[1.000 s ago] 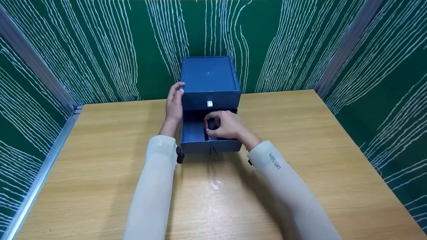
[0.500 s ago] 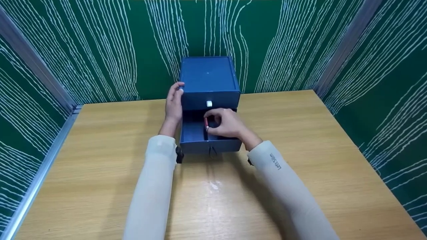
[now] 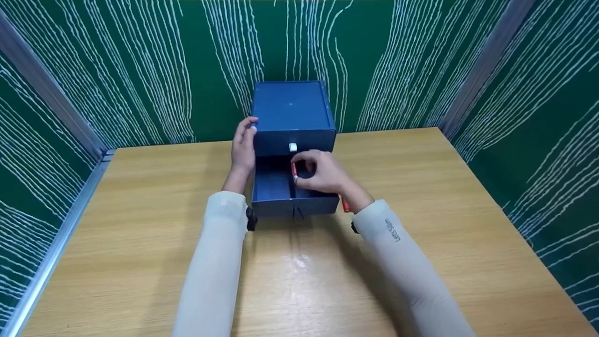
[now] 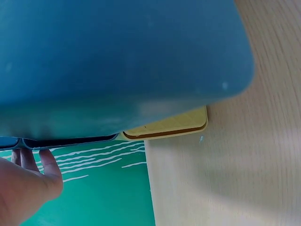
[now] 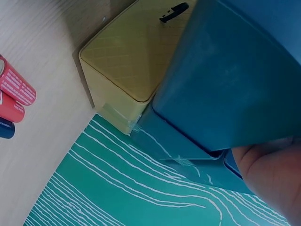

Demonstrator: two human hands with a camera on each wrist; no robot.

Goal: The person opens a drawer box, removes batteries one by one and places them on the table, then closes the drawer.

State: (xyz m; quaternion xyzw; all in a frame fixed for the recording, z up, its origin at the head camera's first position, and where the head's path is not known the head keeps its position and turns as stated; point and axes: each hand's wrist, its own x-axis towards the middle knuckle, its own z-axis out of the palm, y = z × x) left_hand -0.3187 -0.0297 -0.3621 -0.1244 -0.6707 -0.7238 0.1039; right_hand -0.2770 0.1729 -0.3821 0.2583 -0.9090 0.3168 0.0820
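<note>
A small blue drawer cabinet (image 3: 292, 105) stands against the back wall. Below its top drawer, which has a white knob (image 3: 293, 147), a blue drawer (image 3: 272, 187) is pulled out; a divider runs through it. My left hand (image 3: 243, 147) steadies the cabinet's left side, fingers at its top edge. In the left wrist view its fingertips (image 4: 48, 160) touch the blue side. Over the open drawer my right hand (image 3: 323, 173) pinches a red battery (image 3: 294, 169) between thumb and fingers. The right wrist view shows only part of that hand (image 5: 275, 176), and the drawer wall hides the battery.
Another red battery (image 3: 346, 205) lies on the table by my right wrist. The right wrist view shows red batteries (image 5: 16, 84) and a dark blue one (image 5: 6, 128). A yellow bottom drawer (image 5: 127, 61) with a black handle (image 5: 174, 12) sits beneath the open one.
My right hand has shifted slightly right and up with the red battery. A second red battery has come into view beside the right wrist. The left hand stays put.
</note>
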